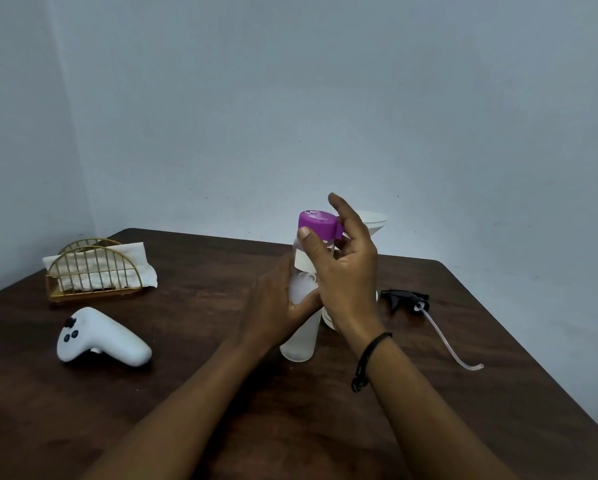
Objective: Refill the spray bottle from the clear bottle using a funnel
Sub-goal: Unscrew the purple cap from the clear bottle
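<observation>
A clear bottle [299, 341] with a purple cap [318, 224] stands on the dark wooden table [221, 393] near its middle. My left hand [276, 306] is wrapped around the bottle's body. My right hand [346, 268] is at the bottle's neck, thumb against the cap's lower edge, fingers behind it. A white funnel [373, 221] sits behind my right hand on top of the white spray bottle [328, 320], which is mostly hidden by that hand. The black spray head [406, 299] with its thin tube [446, 341] lies on the table to the right.
A white hand-held controller [100, 337] lies at the left. Behind it stands a gold wire napkin holder [93, 271] with white napkins. The table's back edge meets a pale wall; its right edge slants toward me.
</observation>
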### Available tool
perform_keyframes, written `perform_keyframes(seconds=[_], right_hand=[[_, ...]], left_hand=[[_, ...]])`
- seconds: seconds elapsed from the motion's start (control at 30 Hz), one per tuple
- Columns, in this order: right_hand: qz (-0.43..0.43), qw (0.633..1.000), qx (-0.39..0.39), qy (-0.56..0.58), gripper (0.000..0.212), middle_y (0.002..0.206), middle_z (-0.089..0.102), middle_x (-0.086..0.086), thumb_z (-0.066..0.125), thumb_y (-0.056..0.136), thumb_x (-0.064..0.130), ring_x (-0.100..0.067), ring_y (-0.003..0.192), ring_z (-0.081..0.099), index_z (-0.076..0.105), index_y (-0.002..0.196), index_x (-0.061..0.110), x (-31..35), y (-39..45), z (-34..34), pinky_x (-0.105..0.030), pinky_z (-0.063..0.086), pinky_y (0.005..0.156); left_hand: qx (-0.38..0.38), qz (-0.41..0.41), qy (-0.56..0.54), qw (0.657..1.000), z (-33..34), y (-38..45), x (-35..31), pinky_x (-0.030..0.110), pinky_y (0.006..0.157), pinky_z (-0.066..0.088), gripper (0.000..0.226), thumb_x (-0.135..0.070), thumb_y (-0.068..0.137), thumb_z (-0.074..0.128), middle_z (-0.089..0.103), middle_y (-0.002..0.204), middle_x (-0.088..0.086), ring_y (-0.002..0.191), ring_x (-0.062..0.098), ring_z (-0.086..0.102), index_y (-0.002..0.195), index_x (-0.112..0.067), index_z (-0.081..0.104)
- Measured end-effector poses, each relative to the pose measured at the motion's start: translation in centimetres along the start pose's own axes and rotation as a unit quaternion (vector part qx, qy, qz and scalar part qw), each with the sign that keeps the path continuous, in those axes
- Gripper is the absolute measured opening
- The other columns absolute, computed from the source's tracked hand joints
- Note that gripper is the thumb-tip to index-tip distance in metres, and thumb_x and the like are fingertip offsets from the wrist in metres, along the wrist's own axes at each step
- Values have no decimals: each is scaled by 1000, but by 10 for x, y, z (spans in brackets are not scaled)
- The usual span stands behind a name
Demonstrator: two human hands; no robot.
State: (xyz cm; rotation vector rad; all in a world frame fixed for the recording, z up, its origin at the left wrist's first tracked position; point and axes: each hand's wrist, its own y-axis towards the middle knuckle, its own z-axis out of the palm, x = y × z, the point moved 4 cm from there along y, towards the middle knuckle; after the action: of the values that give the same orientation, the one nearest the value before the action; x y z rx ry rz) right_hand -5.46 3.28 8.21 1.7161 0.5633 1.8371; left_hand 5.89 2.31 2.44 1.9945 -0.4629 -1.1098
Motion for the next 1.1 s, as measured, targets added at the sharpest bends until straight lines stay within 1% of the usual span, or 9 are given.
perform_keyframes(seconds=[0.1, 0.17, 0.27, 0.37, 0.53, 0.73, 0.9, 1.03, 1.1], right_hand=[[28, 998, 3, 54, 52, 119, 67, -6, 75, 85, 18, -17, 106, 68, 55, 132, 26, -4, 1, -2, -35, 56, 91], [42, 996, 11, 73, 51, 117, 70, -10, 71, 88, 13, -17, 104, 69, 52, 134, 19, -5, 2, -2, -32, 55, 90], [61, 995, 26, 69, 56, 119, 71, -6, 65, 86, 22, -20, 111, 67, 49, 140, 22, -7, 2, 0, -45, 51, 102], [49, 997, 50, -13, 72, 131, 60, 7, 74, 80, 43, -9, 115, 63, 45, 144, 27, -2, -3, 4, -40, 52, 101], [26, 998, 10, -49, 66, 129, 55, 9, 80, 81, 27, -4, 110, 61, 52, 141, 23, 3, -3, 4, -31, 54, 97], [57, 998, 37, 13, 56, 118, 65, 10, 58, 95, 16, 9, 94, 66, 39, 147, 22, 2, -4, 3, -16, 48, 88], [21, 993, 4, -118, 74, 127, 39, 6, 74, 84, 41, -1, 110, 52, 41, 147, 20, 7, -4, 7, 4, 39, 80], [-4, 996, -39, -86, 62, 123, 54, 7, 75, 83, 34, -9, 110, 61, 52, 139, 20, 7, -5, 2, -22, 53, 90], [6, 998, -34, -53, 60, 123, 63, 8, 67, 83, 35, -4, 108, 62, 53, 138, 20, 6, -6, 2, -23, 54, 90]], left_hand=[[4, -18, 7, 1000, 1, 1, 2, 15, 80, 50, 68, -78, 78, 51, 63, 99, -25, 94, 1, 65, 121, -26, 58], [0, -27, -4, 1000, 0, -1, 2, 13, 82, 51, 71, -85, 77, 46, 61, 100, -30, 98, -10, 62, 123, -32, 55], [-2, -30, 1, 1000, -2, 0, 4, 30, 83, 58, 67, -75, 80, 56, 67, 108, -19, 100, -3, 65, 130, -30, 54], [2, -18, 12, 1000, -4, 2, 2, 42, 78, 59, 65, -64, 81, 61, 70, 109, -10, 97, 9, 69, 132, -26, 52], [8, 6, 30, 1000, -1, 1, 0, 25, 77, 54, 67, -59, 85, 55, 71, 109, -2, 94, 12, 69, 134, -14, 51], [1, -27, 24, 999, 0, 0, 3, 3, 68, 40, 50, -54, 81, 58, 55, 81, -30, 79, 0, 62, 114, -17, 59], [32, -32, 27, 999, 0, -1, 1, 29, 78, 53, 74, -65, 80, 52, 69, 106, -2, 93, 12, 66, 127, -9, 58], [39, -71, 15, 997, 5, -3, 1, 32, 81, 46, 96, -78, 76, 47, 70, 107, 16, 95, 26, 64, 122, 5, 61], [34, -71, 9, 997, 4, -2, 3, 31, 76, 48, 102, -84, 73, 39, 68, 92, 2, 87, 23, 66, 117, 5, 63]])
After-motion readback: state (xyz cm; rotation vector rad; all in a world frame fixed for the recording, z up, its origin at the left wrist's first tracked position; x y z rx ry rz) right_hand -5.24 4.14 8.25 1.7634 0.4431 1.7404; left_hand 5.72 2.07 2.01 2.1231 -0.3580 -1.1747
